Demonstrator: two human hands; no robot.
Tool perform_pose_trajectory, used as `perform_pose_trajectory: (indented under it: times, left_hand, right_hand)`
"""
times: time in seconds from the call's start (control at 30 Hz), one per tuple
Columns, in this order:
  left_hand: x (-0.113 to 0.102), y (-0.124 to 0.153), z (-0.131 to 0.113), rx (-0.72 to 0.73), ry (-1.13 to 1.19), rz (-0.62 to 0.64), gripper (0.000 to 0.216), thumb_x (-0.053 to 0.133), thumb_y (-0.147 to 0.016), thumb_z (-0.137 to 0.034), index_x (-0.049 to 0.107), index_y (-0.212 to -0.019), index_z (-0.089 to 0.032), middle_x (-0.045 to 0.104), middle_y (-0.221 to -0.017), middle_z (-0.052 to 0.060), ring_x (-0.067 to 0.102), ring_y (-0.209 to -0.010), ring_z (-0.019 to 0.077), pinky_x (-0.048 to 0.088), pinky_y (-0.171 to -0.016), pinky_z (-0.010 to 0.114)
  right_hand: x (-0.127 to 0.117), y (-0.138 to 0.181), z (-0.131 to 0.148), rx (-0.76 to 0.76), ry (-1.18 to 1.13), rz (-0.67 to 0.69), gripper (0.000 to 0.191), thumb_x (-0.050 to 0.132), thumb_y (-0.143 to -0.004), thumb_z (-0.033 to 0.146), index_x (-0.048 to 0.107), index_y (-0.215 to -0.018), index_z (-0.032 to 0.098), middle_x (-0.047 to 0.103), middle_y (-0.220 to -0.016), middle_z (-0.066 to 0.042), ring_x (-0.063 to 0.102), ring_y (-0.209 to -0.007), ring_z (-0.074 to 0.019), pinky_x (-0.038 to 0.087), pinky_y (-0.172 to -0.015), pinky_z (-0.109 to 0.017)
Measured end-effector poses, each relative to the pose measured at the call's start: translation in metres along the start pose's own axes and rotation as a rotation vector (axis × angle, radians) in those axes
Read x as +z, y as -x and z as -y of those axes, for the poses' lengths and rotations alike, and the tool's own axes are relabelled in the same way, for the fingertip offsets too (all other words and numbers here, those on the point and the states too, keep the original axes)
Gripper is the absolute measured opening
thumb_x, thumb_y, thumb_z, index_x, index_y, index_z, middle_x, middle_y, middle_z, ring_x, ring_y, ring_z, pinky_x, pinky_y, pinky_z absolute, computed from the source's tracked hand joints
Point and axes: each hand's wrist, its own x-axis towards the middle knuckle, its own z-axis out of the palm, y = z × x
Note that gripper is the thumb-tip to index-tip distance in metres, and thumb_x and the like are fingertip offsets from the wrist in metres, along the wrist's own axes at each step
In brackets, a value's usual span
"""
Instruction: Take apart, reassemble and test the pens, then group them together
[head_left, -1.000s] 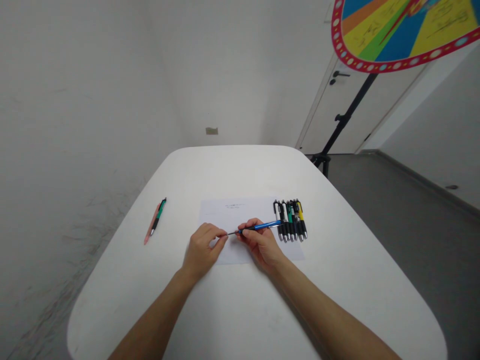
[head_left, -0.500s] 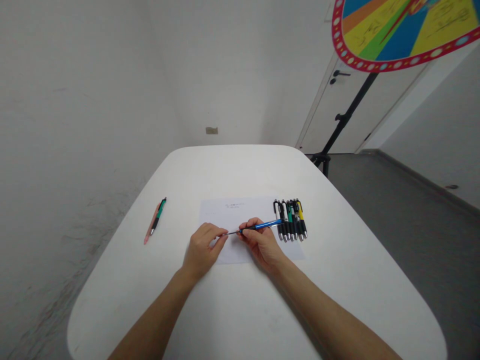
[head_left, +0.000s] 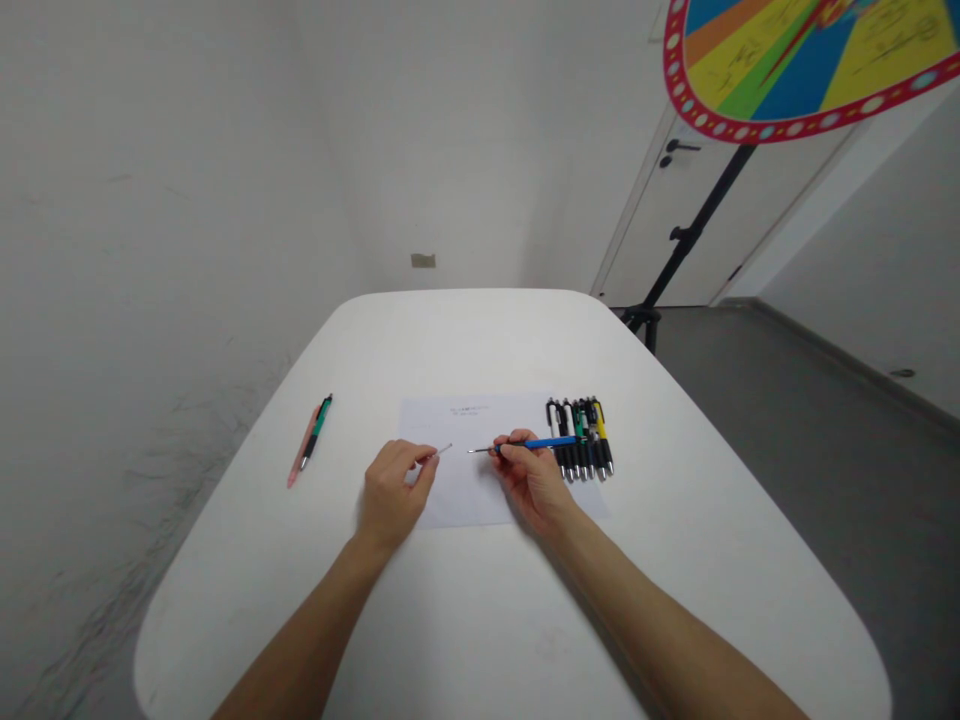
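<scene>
My left hand [head_left: 396, 490] pinches a short, thin, pale piece, which looks like a pen spring [head_left: 445, 448], between thumb and fingertips. In my right hand [head_left: 534, 482] is a blue pen [head_left: 551, 442], held almost level with its open end to the left. A thin refill [head_left: 478, 451] sticks out of that end. A small gap separates the spring from the refill tip. Both hands are over a white sheet of paper [head_left: 450, 505] with small writing near its top.
To the right, a row of several pens [head_left: 581, 440] lies partly on the paper. A green-and-black pen [head_left: 318, 432] and a pink pen [head_left: 300, 455] lie at the left of the white table [head_left: 480, 340]. Beyond it stands a colourful wheel [head_left: 795, 80] on a black stand.
My left hand has drawn back left from the refill with the spring in its fingers. The blue pen in my right hand has shifted slightly right and up.
</scene>
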Motion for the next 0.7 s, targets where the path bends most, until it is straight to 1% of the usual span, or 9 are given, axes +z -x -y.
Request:
perform_pose_trajectory:
  times: [0.13,0.3,0.43,0.57,0.7]
  left_hand:
    - [0.0017,0.0012,0.0043,0.071,-0.168,0.007,0.011,0.057,-0.09,-0.017,0.066,-0.082,-0.018,0.066,-0.072,0.003,0.058,-0.071,0.0177,0.045,-0.067,0.03]
    - [0.0035,0.0042,0.0032,0.124,-0.343,0.103,0.016,0.057,-0.088,-0.015,0.065,-0.074,-0.018,0.064,-0.067,0.003,0.057,-0.068,0.0191,0.041,-0.065,0.032]
    - [0.0054,0.0067,-0.0001,0.117,-0.428,0.2,0.019,0.058,-0.086,-0.012,0.064,-0.07,-0.018,0.064,-0.066,0.003,0.057,-0.066,0.0189,0.038,-0.063,0.032]
    - [0.0071,0.0081,-0.0025,0.081,-0.511,0.294,0.018,0.059,-0.085,-0.013,0.065,-0.07,-0.019,0.066,-0.068,0.003,0.059,-0.067,0.0198,0.038,-0.063,0.033]
    - [0.0074,0.0087,-0.0031,0.063,-0.559,0.33,0.016,0.059,-0.085,-0.015,0.066,-0.071,-0.019,0.067,-0.07,0.004,0.06,-0.069,0.0211,0.039,-0.063,0.034]
  right_hand:
    - [0.0003,0.0002,-0.0009,0.006,-0.003,0.003,0.03,0.083,-0.055,0.01,0.061,-0.072,0.021,0.07,-0.073,0.003,0.066,-0.069,-0.0117,0.055,-0.063,-0.022]
    - [0.0016,0.0011,-0.0015,0.01,0.002,0.005,0.029,0.083,-0.055,0.01,0.062,-0.071,0.021,0.07,-0.072,0.003,0.065,-0.066,-0.0111,0.056,-0.062,-0.022]
    - [0.0017,0.0014,-0.0009,0.01,0.0,0.002,0.029,0.083,-0.054,0.009,0.062,-0.07,0.021,0.07,-0.072,0.003,0.065,-0.067,-0.011,0.056,-0.062,-0.021]
    - [0.0013,0.0017,-0.0009,0.008,0.001,0.008,0.029,0.082,-0.055,0.01,0.062,-0.071,0.021,0.07,-0.072,0.003,0.066,-0.067,-0.0112,0.056,-0.063,-0.022]
    - [0.001,0.0018,-0.0015,0.002,0.003,0.014,0.028,0.082,-0.056,0.01,0.062,-0.072,0.021,0.07,-0.073,0.003,0.066,-0.067,-0.0114,0.056,-0.063,-0.022]
